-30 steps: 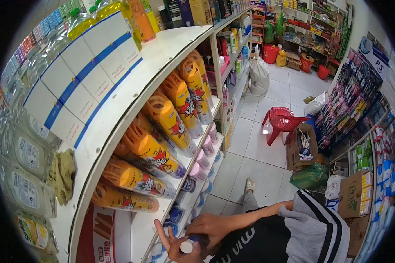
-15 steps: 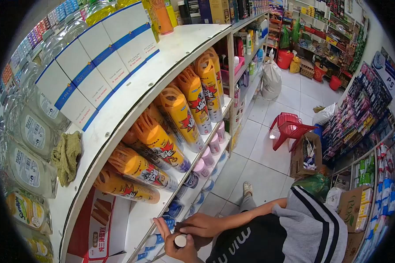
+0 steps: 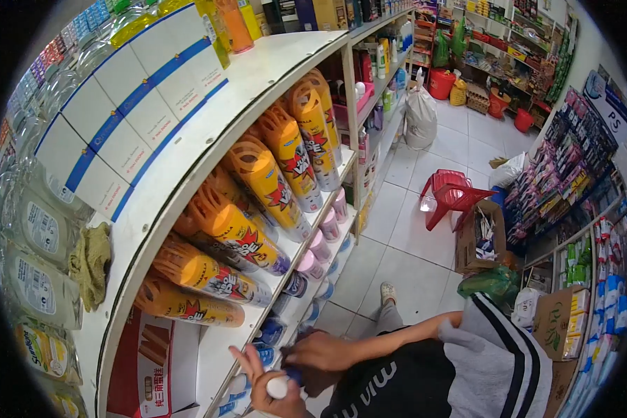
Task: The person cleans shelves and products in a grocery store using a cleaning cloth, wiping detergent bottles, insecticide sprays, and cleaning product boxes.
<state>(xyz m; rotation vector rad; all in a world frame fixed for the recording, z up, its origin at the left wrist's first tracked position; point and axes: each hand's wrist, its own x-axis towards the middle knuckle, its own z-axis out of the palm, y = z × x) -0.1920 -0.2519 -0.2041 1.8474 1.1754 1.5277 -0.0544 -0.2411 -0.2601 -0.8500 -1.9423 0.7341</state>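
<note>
My left hand point(image 3: 266, 393) is at the bottom, its thumb and lower fingers closed around a small bottle with a round white cap point(image 3: 277, 387); two fingers stick out toward the shelf. My right hand point(image 3: 324, 350) is just beside it, closed on a dark cloth point(image 3: 315, 378) that lies against the bottle. Motion blurs this hand, and most of the bottle is hidden. Past my fingers, small blue bottles point(image 3: 266, 333) stand on the lower shelf. Above them is a row of orange-capped yellow spray cans point(image 3: 240, 240).
A curved white shelf top point(image 3: 188, 132) holds white-and-blue boxes point(image 3: 136, 104), a crumpled olive cloth point(image 3: 89, 265) and clear bottles point(image 3: 38, 285). A red plastic chair point(image 3: 449, 198) and a cardboard box point(image 3: 477, 237) stand on the tiled floor, with a white sack point(image 3: 420, 118) farther back.
The view has shifted slightly, so the shelf sits farther left. My left hand has turned a little with the bottle. My right hand has moved with the cloth and is now blurred.
</note>
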